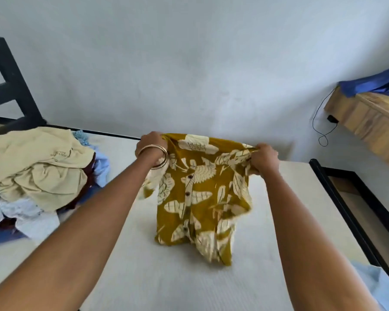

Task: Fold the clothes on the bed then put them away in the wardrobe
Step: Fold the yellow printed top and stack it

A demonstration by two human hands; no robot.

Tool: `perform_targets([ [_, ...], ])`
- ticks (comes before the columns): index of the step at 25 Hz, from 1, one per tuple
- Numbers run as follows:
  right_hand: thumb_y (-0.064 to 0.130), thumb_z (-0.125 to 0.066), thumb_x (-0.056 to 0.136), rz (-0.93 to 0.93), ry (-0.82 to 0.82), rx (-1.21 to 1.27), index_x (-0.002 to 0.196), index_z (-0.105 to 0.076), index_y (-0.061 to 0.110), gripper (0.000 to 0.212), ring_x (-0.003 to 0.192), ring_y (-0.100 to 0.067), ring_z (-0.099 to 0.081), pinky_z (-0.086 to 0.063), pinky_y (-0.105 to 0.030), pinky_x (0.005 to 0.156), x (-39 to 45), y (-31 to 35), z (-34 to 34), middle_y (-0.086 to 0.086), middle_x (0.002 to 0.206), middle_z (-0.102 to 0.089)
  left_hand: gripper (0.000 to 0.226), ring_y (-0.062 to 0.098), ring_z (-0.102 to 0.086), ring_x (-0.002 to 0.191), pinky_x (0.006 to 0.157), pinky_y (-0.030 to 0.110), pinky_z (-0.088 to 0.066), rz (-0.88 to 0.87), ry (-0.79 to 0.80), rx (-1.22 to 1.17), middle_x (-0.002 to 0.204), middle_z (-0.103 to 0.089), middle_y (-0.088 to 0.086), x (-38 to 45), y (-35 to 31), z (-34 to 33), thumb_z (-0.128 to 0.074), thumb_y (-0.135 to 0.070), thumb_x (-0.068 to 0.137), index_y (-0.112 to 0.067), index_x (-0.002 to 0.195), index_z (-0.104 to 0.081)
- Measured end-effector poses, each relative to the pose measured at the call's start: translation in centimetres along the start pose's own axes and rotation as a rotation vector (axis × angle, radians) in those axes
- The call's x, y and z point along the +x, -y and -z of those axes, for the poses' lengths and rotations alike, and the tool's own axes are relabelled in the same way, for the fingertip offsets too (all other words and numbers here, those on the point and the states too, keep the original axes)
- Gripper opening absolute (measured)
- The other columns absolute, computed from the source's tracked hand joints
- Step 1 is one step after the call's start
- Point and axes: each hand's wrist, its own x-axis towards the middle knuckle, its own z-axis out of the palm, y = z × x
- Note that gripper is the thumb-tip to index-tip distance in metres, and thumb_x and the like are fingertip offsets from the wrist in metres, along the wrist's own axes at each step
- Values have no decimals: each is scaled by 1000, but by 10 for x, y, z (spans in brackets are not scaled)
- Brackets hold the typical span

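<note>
Both arms reach out over the white mattress bed [267, 254]. The left hand [151, 145] and the right hand [264, 159] each grip a top corner of the mustard-yellow button-up shirt with cream leaf print [200, 198] — fingers clenched in the fabric, shirt held up and spread, its hem touching the mattress. Gold bangles [157, 157] sit on the left wrist. At the left lies a heap of unfolded clothes [38, 176] — cream, pale blue, maroon. A wooden desk with blue cloth [368, 117] stands at right.
</note>
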Motion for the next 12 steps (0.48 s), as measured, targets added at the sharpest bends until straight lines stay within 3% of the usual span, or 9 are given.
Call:
perform_targets([
  [2,-2,-35,82,-52,-80,485,101,-72,23,48,85,-39,-68,-61,-47,61,14,9,3,-14,106,-63,48,30,-51,126,107,31,-38,-68,-62,-348,135,-58,8,19,-8,6,-37,-4,92,-23,129,-61],
  [3,-4,-33,78,-31,-133,615,90,-73,27,52,84,-37,-69,-60,-45,55,18,12,7,-11,98,-65,56,27,-52,125,109,26,-35,-124,-111,-443,134,-59,6,23,-11,11,-35,4,89,-24,128,-62],
  [5,-3,-30,67,63,-208,697,74,-71,35,57,87,-31,-69,-61,-39,60,21,10,14,-4,87,-69,63,26,-57,119,105,19,-35,-265,-226,-499,127,-63,9,19,-8,18,-35,15,80,-19,123,-66],
  [7,0,-32,60,172,-201,651,75,-70,38,56,88,-22,-68,-58,-34,72,11,-5,12,6,84,-71,60,30,-56,121,102,21,-37,-397,-338,-447,131,-60,13,8,8,12,-38,17,75,-11,119,-67],
  [9,-3,-36,61,267,-178,516,86,-72,32,56,93,-21,-66,-50,-28,81,-8,-35,-3,4,91,-71,55,37,-51,126,101,37,-42,-481,-364,-296,138,-53,15,-6,40,-5,-44,17,73,-5,118,-66],
  [11,-11,-40,63,381,-173,339,96,-74,13,53,98,-28,-67,-46,-24,86,-33,-74,-25,-6,100,-73,47,44,-59,113,87,49,-51,-522,-320,-114,131,-58,19,-27,82,-31,-55,16,71,-5,111,-69],
  [12,-11,-42,62,446,-155,245,96,-75,10,52,97,-29,-68,-45,-23,85,-49,-97,-38,-8,101,-74,42,44,-65,97,76,49,-55,-553,-283,0,120,-64,22,-43,105,-45,-63,15,68,-5,104,-72],
])
